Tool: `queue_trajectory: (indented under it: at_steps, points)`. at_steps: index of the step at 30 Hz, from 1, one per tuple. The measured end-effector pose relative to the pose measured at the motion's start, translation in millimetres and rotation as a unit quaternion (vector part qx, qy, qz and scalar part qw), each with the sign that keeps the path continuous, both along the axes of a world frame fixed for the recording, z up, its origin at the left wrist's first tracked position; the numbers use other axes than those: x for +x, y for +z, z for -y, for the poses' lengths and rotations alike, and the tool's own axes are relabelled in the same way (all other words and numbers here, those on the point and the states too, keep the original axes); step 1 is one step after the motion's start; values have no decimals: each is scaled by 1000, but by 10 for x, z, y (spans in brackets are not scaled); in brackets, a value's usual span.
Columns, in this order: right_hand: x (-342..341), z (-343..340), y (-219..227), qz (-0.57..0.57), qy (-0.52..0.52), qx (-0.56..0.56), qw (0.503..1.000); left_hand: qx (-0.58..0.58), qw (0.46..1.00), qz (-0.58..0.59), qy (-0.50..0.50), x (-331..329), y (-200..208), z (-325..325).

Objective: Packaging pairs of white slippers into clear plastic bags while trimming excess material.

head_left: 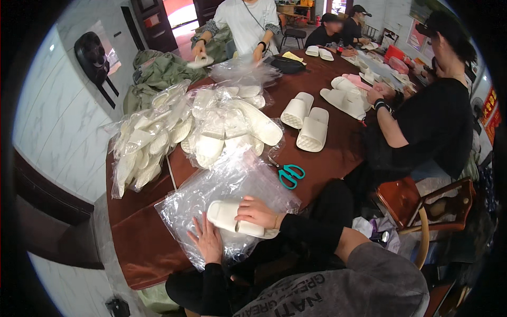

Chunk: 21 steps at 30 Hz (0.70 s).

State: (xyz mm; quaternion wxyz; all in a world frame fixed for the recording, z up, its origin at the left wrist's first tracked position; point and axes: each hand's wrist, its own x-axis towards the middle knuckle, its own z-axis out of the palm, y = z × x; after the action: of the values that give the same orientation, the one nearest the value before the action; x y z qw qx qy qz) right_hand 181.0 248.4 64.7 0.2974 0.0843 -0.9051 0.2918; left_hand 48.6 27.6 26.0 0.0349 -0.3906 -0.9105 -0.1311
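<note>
Close to the table's front edge lies a cream slipper (pixel 222 213), over clear plastic bags spread flat. My right hand (pixel 255 213) grips it around the strap, thumb and fingers closed. More of a pale sole shows under the hand; whether that is a second slipper I cannot tell. Beside the slipper's toe, my left hand (pixel 209 243) rests flat on the clear plastic bag (pixel 193 194) with its fingers spread, holding nothing. Teal-handled scissors (pixel 290 175) lie just beyond the bags on the right.
Bagged cream slippers (pixel 211 129) are heaped at the left of the brown-covered table (pixel 134 232). A loose pair of slippers (pixel 311 134) stands right of the heap. Across the table a person (pixel 245 26) handles a slipper; another person (pixel 433 111) works at the right, near a wooden chair (pixel 398 203).
</note>
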Motion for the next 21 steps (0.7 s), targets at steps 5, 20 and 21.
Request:
queue_trajectory:
  at_steps: [5,20,21]
  points:
    - [277,-411,593,-1,-113,-33,993,29,999,18,7,-27,17,71]
    - [-364,-3253,208,145,-338,-34,930,26,999,15,12,-118,47,119]
    - [-409,-3423,104,163,-347,-57,922,38,999,16,2,-122,55,8]
